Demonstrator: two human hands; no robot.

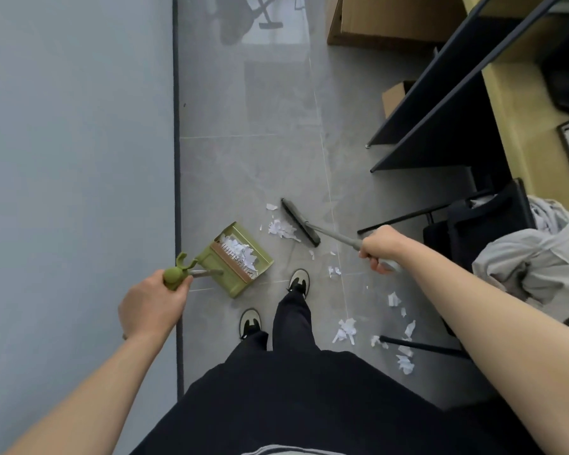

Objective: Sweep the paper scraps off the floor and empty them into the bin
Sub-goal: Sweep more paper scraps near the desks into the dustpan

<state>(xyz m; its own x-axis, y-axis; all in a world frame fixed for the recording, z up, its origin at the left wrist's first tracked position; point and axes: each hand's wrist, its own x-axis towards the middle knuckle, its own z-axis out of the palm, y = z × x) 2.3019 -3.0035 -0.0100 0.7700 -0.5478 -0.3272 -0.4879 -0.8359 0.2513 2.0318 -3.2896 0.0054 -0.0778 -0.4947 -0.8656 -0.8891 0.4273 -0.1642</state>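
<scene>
The right hand (376, 249) grips the broom handle (337, 234), whose head (299, 221) lies beyond its fingers with a scrap pile (281, 228) between head and dustpan (235, 257), held by the left hand (153, 305) clasping its green handle, mouth facing the pile.

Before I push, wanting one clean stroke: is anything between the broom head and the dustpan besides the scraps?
Nothing visible: only the scrap pile lies on bare floor between the broom head and the dustpan.
</scene>
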